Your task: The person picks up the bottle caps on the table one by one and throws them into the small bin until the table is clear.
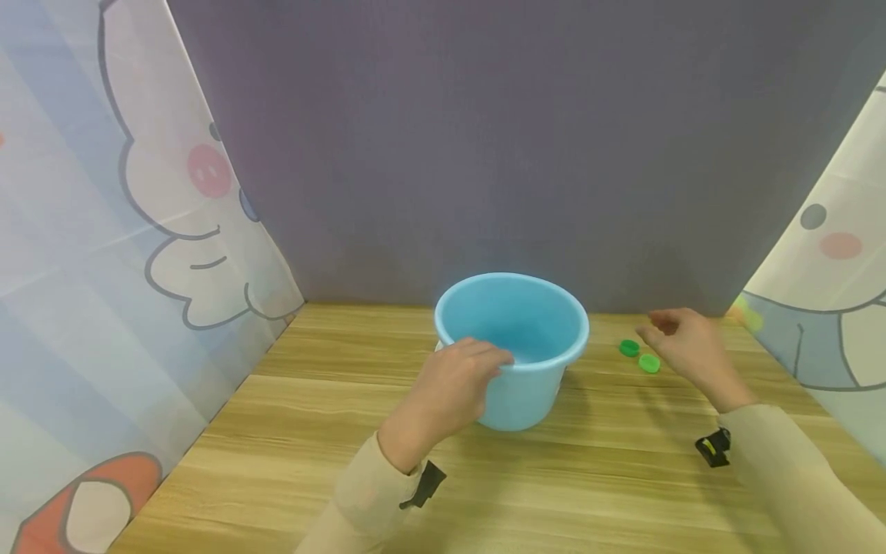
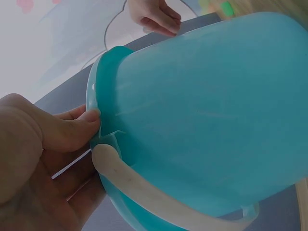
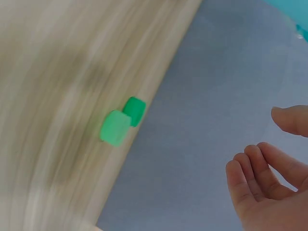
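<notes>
A light blue plastic bucket [image 1: 522,396] stands on the wooden table, its mouth facing up. My left hand [image 1: 446,388] grips the near rim, with the thumb on the outside just under the lip in the left wrist view. A white handle [image 2: 149,190] hangs along the bucket's side, close to those fingers. To the right of the bucket lie a dark green bottle cap [image 1: 629,348] and a light green bottle cap [image 1: 649,363], side by side. Over the table just right of the caps is my right hand [image 1: 685,350], thumb and fingers apart, holding nothing.
The wooden table [image 1: 291,431] ends at a dark grey panel [image 1: 484,154] behind the bucket. Cartoon-printed curtains hang at the left [image 1: 83,254] and right [image 1: 831,308] sides. A black strap [image 1: 714,448] shows at the right wrist.
</notes>
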`<state>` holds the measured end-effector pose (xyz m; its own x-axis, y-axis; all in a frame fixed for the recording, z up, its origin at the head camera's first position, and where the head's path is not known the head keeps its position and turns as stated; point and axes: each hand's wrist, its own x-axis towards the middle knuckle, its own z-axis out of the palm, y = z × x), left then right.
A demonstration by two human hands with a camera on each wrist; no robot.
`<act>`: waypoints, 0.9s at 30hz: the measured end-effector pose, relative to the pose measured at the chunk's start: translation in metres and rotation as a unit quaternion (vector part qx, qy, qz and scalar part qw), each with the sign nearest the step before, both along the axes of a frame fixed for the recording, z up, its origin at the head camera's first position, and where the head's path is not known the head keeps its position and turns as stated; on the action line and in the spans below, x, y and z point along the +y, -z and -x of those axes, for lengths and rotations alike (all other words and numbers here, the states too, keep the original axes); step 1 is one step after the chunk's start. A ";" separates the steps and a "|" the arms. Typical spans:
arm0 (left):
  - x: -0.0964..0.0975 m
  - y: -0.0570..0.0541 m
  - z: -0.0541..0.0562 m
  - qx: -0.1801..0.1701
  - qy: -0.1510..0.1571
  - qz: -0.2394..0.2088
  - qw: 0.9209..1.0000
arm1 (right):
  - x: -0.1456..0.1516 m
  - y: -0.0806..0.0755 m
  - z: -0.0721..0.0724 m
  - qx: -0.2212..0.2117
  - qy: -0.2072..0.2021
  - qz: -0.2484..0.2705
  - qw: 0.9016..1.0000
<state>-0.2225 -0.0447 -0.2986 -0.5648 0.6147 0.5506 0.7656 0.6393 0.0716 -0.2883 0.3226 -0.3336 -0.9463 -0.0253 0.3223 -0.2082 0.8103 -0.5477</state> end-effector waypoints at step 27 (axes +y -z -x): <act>-0.001 -0.003 -0.002 -0.003 -0.005 0.008 1.000 | 0.039 0.035 0.045 -0.131 -0.007 -0.084 0.988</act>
<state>-0.2210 -0.0454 -0.2953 -0.5741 0.6182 0.5369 0.7589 0.6479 0.0654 -0.3330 0.3615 -0.3688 -0.9958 -0.0708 0.0573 -0.0889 0.8923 -0.4425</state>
